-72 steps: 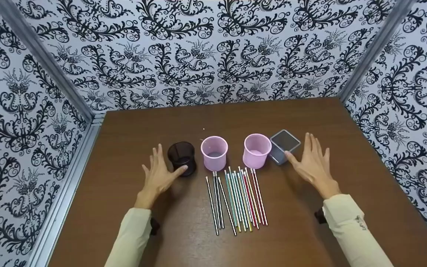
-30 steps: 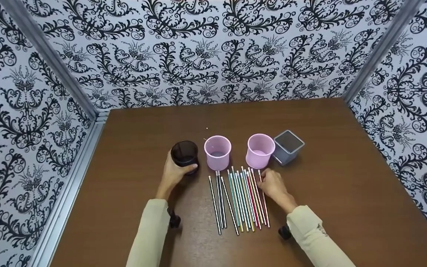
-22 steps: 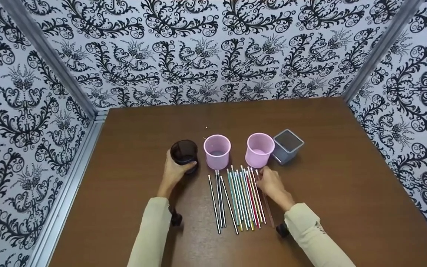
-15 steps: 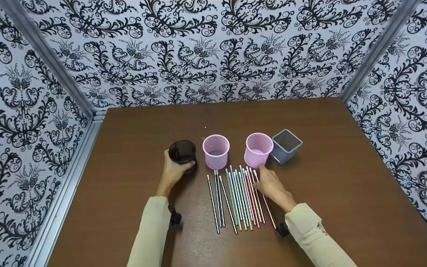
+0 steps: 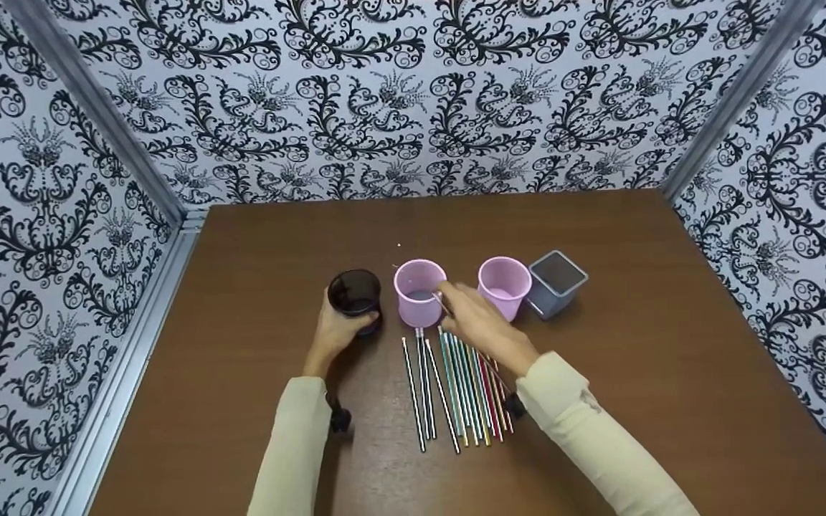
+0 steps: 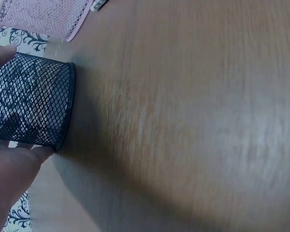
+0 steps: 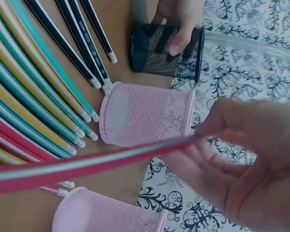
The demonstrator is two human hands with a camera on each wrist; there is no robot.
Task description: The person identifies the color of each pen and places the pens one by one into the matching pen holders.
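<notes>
My left hand (image 5: 334, 330) grips a black mesh pencil cup (image 5: 354, 292), thumb on the near side; the cup stands upright on the table. A red-and-white striped pencil (image 7: 96, 165) is pinched between the thumb and fingers of my right hand (image 5: 481, 321), raised above the row. In the head view that hand is at the right side of the left pink mesh cup (image 5: 419, 309), its fingertips overlapping the rim. Striped pencils (image 5: 467, 394) in black, teal, yellow and red lie side by side in front of the cups, partly hidden under my right arm.
A second pink mesh cup (image 5: 505, 274) stands right of the first, partly behind my right hand. Close beside it is a grey square mesh cup (image 5: 555, 292). Patterned walls (image 5: 399, 129) enclose the brown table (image 5: 642, 301) at the back and sides.
My left hand has closed round the black cup. My right hand has picked the red pencil from the row's right end and carried it up and left to the left pink cup.
</notes>
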